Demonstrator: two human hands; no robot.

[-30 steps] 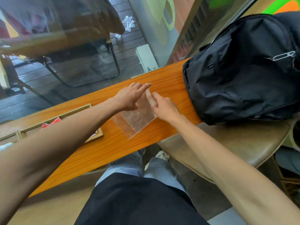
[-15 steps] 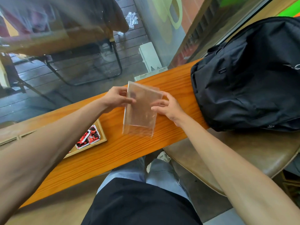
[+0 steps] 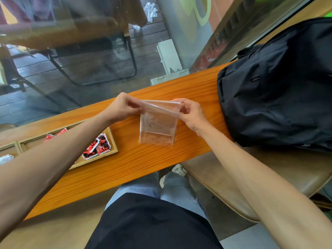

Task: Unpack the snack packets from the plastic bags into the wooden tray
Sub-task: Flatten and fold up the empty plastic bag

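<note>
We hold the bag [image 3: 158,123] up over the bench [image 3: 143,159], left hand [image 3: 124,106] and right hand [image 3: 191,112] each pinching a top corner, mouth stretched between them, its length hanging down. It looks empty. The tray [image 3: 113,141] with the packets [image 3: 97,146] lies down-left, nearer our left hand.

No text can be read; the red snack packets [image 3: 97,147] bear print, perhaps lettering, too blurred.

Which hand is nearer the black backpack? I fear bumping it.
Right. The right hand pinches the plastic bag beside the black backpack; the left hand holds its far corner.
</note>
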